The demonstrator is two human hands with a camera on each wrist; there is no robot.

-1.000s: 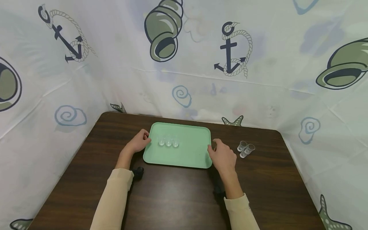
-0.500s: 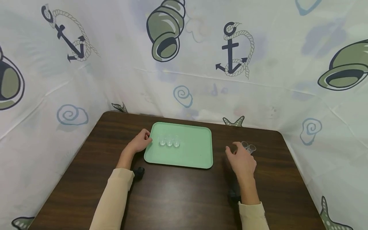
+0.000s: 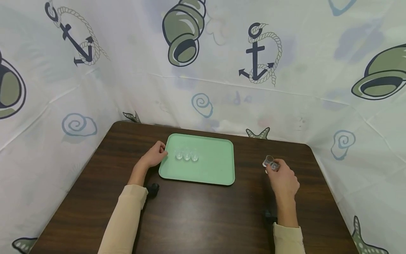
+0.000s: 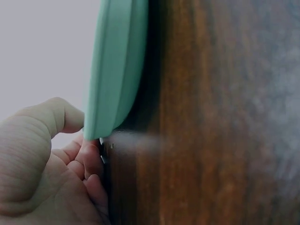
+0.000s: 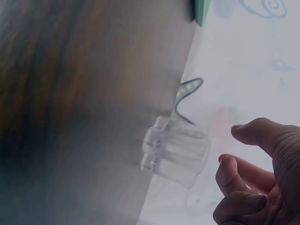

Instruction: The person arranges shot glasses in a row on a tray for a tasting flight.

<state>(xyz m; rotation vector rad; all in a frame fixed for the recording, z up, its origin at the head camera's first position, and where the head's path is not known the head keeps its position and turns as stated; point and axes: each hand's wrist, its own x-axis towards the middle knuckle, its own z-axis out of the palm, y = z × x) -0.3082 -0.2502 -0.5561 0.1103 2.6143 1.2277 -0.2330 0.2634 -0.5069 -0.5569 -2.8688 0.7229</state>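
Note:
A pale green tray (image 3: 215, 162) lies on the dark wooden table, with three small clear cups (image 3: 187, 156) in a row on its left half. At the tray's left edge is my left hand (image 3: 153, 155). In the left wrist view its thumb (image 4: 68, 117) meets the tray rim (image 4: 112, 70) and the fingers curl below it. To the right of the tray my right hand (image 3: 283, 178) reaches a cluster of small clear cups (image 3: 269, 160). In the right wrist view, a gap separates the bent fingers from these cups (image 5: 180, 154).
The brown table (image 3: 203, 218) ends at a white cloth backdrop (image 3: 222, 70) printed with shells and anchors, which rises behind it and at both sides. A dark wrist device (image 3: 153, 190) sits under the left wrist.
My right hand has left the tray's right edge and moved right to the cup cluster, covering part of it. The left hand, tray and row of three cups stay in place.

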